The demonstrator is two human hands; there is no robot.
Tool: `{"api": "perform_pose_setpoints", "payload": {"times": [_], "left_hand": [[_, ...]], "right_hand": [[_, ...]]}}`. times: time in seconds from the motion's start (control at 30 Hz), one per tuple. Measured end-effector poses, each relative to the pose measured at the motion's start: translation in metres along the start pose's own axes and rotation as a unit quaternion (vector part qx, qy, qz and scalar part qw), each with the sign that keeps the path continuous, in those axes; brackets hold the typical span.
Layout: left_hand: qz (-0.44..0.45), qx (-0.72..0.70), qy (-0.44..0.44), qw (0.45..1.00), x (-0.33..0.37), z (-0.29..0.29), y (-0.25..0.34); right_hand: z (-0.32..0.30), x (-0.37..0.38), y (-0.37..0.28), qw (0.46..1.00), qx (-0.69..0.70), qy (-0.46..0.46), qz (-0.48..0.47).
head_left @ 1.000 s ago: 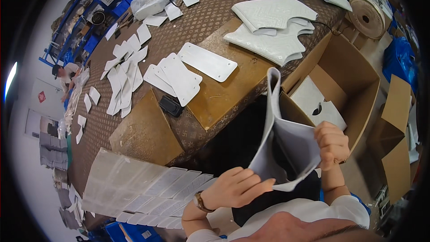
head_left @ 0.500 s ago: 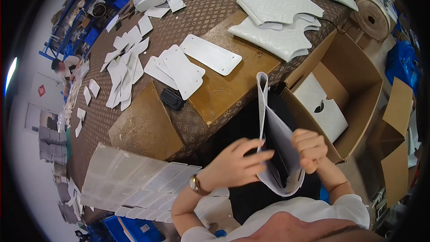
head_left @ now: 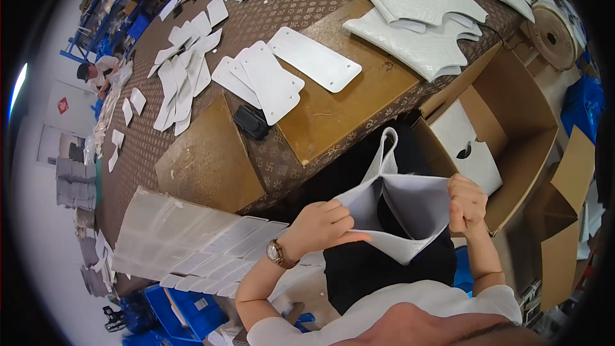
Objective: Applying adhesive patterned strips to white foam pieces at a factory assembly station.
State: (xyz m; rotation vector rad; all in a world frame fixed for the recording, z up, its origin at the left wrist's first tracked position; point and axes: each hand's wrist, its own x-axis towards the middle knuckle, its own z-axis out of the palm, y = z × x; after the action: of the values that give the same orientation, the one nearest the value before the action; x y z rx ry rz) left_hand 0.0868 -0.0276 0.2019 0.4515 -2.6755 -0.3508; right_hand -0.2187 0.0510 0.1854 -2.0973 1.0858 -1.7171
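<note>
Above my lap I hold a white, leather-like piece shaped like an open pouch, with a narrow loop at its far end. My left hand grips its left edge, thumb along the rim. The right edge is pinched in my right hand, its fingers curled. Pulled apart between them, the piece shows its smooth pale inside and a dark gap in the middle. Ahead on the table, a white panel with small holes lies on a brown board, beside a few overlapping similar panels.
White embossed curved pieces are stacked at the table's far right. An open cardboard box with a white piece stands to my right. A black object lies by the board, scattered white strips farther left. Behind the box is a fan.
My hands have moved apart, spreading the pouch-like piece much wider. My left hand, with fingers loosely extended before, now grips its left edge. The view has shifted slightly.
</note>
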Motion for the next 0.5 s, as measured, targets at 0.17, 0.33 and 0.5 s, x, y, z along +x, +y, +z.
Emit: {"api": "perform_pose_setpoints", "payload": {"times": [0.17,0.33,0.5], "left_hand": [[-0.088,-0.054,-0.004,0.995,-0.009,-0.002,-0.001],[-0.021,-0.097,0.077,0.992,0.013,-0.003,-0.002],[-0.027,-0.134,0.177,0.975,0.020,-0.034,0.019]], "right_hand": [[-0.023,-0.007,0.006,0.987,-0.145,-0.048,0.043],[-0.002,0.005,-0.006,0.998,-0.061,-0.004,0.030],[0.012,0.013,-0.014,0.999,-0.015,0.028,0.027]]}}
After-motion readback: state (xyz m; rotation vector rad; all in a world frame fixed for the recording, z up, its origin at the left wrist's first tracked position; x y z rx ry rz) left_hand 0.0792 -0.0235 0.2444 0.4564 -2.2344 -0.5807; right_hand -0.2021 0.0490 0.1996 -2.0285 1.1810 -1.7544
